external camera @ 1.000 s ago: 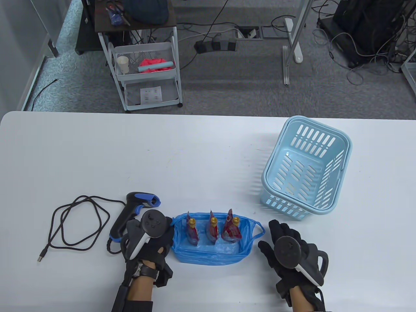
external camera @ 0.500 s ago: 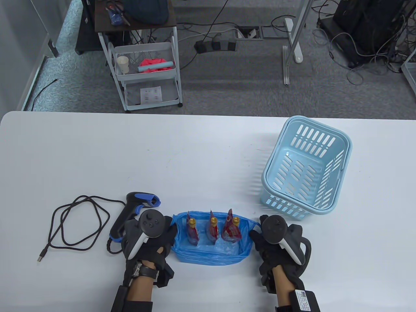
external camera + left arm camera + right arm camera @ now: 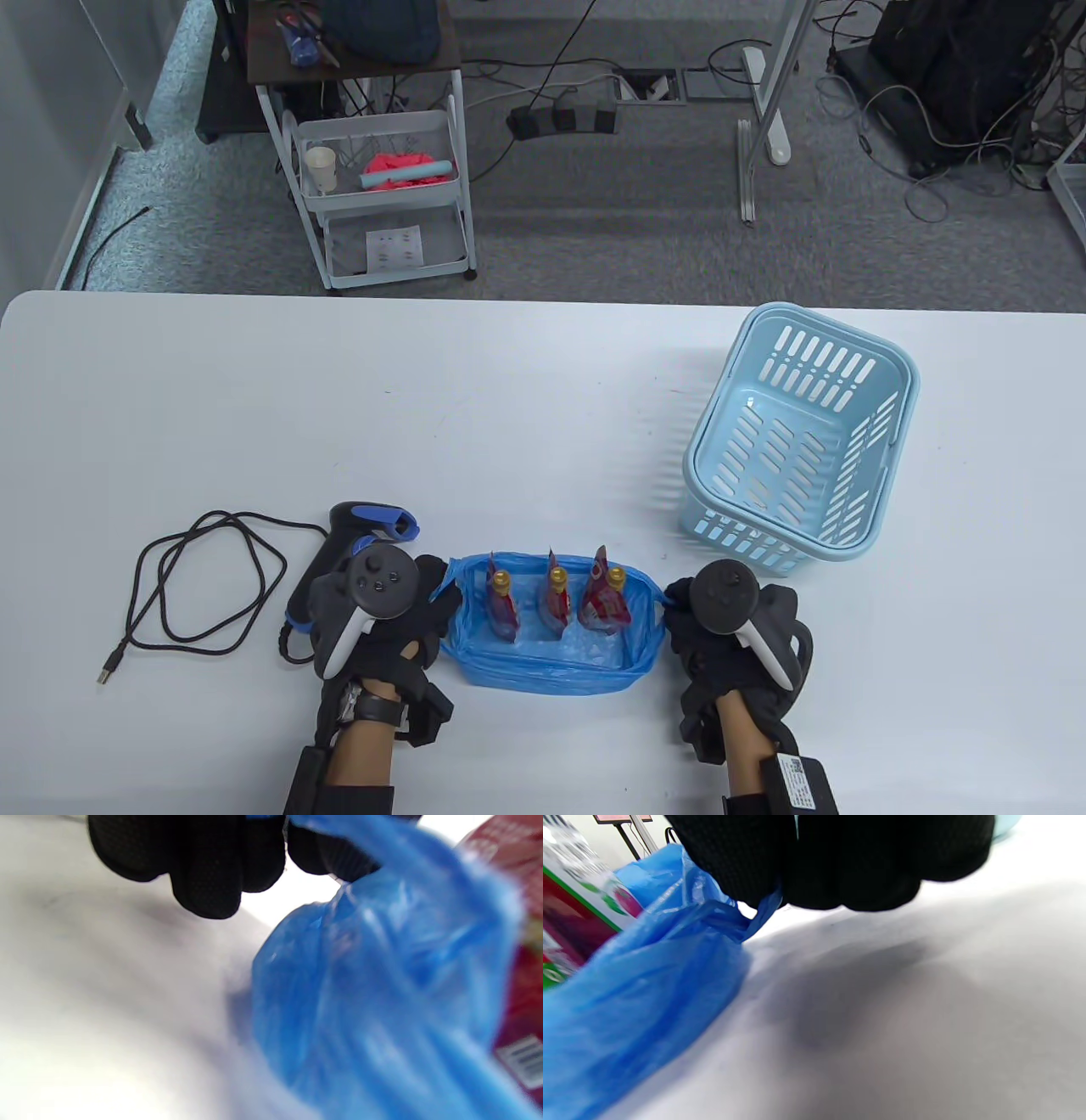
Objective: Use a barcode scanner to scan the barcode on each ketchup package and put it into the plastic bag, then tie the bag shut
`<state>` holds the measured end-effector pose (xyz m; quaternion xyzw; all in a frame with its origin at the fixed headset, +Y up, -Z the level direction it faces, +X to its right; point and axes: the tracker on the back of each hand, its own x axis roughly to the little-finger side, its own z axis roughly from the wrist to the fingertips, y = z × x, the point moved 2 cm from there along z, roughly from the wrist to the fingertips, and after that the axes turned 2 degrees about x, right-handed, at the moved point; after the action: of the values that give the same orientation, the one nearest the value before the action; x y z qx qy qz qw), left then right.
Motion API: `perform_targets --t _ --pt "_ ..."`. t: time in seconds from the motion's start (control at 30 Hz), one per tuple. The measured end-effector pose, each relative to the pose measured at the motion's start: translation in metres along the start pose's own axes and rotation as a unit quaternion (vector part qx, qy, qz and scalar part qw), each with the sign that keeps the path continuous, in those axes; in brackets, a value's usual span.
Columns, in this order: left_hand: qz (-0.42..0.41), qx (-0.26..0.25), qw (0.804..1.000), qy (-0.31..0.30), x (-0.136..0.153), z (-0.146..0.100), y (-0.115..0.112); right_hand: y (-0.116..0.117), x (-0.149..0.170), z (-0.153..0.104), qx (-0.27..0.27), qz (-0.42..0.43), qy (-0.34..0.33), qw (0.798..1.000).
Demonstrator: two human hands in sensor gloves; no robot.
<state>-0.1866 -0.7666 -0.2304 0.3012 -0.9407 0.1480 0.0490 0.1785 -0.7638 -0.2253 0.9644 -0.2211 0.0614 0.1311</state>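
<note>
At lower centre of the table (image 3: 254, 399), the plastic bag (image 3: 551, 658) with three ketchup packages (image 3: 553, 598) is pinched at its handles by left hand (image 3: 382, 615) and right hand (image 3: 730, 645) fingers (image 3: 742, 861).

Both hands (image 3: 386, 624) wear black knit gloves, each topped by a black-and-white tracker (image 3: 361, 598).

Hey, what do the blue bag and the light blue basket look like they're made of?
Blue bag: thin, glossy plastic film, judging by its wrinkles, sheen and the packages showing through it. Light blue basket: rigid moulded plastic with a smooth finish, judging by its even slotted walls and thick rim.
</note>
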Motion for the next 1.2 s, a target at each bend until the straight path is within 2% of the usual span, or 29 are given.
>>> perform_targets --t 0.07,0.23,0.3,0.4,0.87,1.2 --pt "-0.012 -0.006 1.000 -0.006 -0.001 -0.001 0.004 -0.002 0.002 -0.001 -0.023 0.013 -0.003 1.000" --pt "-0.015 -0.012 1.000 -0.013 -0.004 -0.004 0.015 -0.015 0.005 -0.005 0.020 0.061 -0.017 0.998" --pt "-0.029 -0.016 0.999 -0.015 -0.004 -0.006 0.021 -0.025 0.004 -0.008 0.054 0.084 -0.030 0.995" --pt "-0.059 -0.015 0.998 -0.026 -0.005 -0.009 0.028 -0.037 -0.001 -0.012 0.061 0.117 -0.047 0.990" --pt "-0.112 -0.087 0.985 -0.094 -0.036 -0.046 0.087 -0.106 -0.048 -0.045 0.137 0.123 -0.123 0.975" --pt "-0.095 -0.127 0.977 -0.146 -0.068 -0.072 0.118 -0.138 -0.072 -0.066 0.178 0.108 -0.167 0.964"
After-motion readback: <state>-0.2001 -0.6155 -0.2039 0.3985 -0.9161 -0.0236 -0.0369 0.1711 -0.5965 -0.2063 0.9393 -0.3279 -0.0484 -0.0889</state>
